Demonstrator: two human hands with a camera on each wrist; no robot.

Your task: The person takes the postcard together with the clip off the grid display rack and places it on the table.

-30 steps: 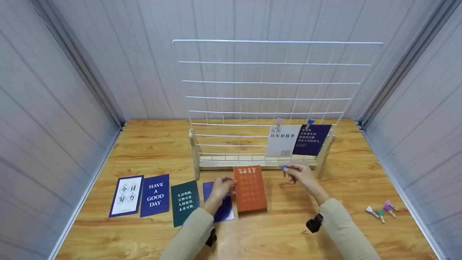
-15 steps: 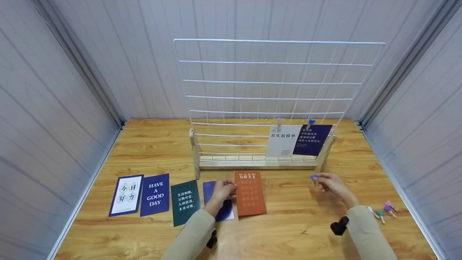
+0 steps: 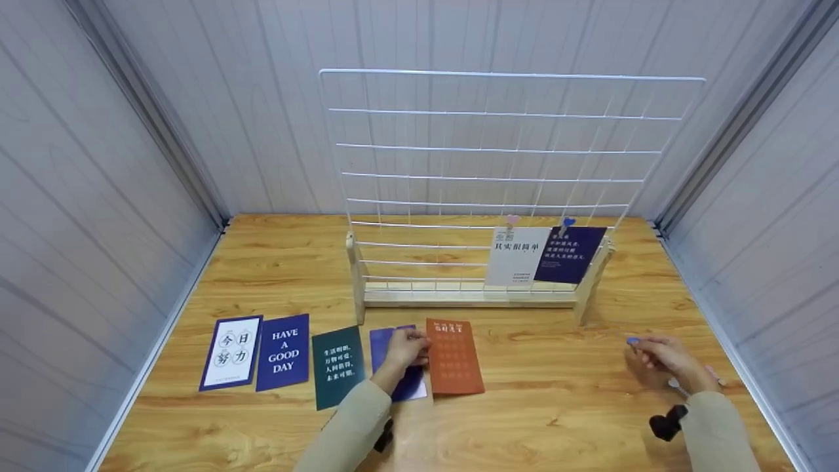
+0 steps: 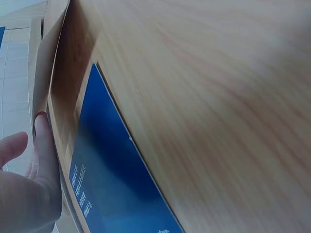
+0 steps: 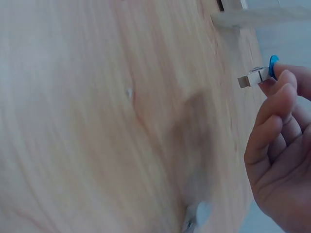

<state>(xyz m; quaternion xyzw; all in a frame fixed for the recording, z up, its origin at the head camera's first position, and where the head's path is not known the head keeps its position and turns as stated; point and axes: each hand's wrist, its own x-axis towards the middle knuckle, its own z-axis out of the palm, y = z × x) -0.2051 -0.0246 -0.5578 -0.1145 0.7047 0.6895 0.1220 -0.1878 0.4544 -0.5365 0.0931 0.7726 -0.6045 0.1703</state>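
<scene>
In the head view my left hand [image 3: 404,351] holds the orange card [image 3: 455,357] at its left edge. The left wrist view shows that card [image 4: 48,63] tilted, its edge raised from the table, with my fingers [image 4: 44,145] at it. Under my left hand lies a blue-purple card [image 3: 411,387], partly hidden. On the right, my right hand [image 3: 672,357] pinches a small wooden clothespin with a blue top [image 3: 632,341]. The right wrist view shows the clothespin [image 5: 255,76] between thumb and fingertips. Other clothespins [image 5: 197,216] lie near this hand, mostly hidden by it in the head view.
Behind the cards stands a white wire grid [image 3: 485,178] on a wooden base [image 3: 468,301]. A white card [image 3: 514,265] and a dark purple card [image 3: 567,262] hang clipped on it. Green [image 3: 337,367], blue [image 3: 283,354] and blue-bordered white [image 3: 231,353] cards lie at left.
My right hand has moved right with the clothespin, away from the orange card towards the loose clothespins. The orange card has come down and closer, still held by my left hand.
</scene>
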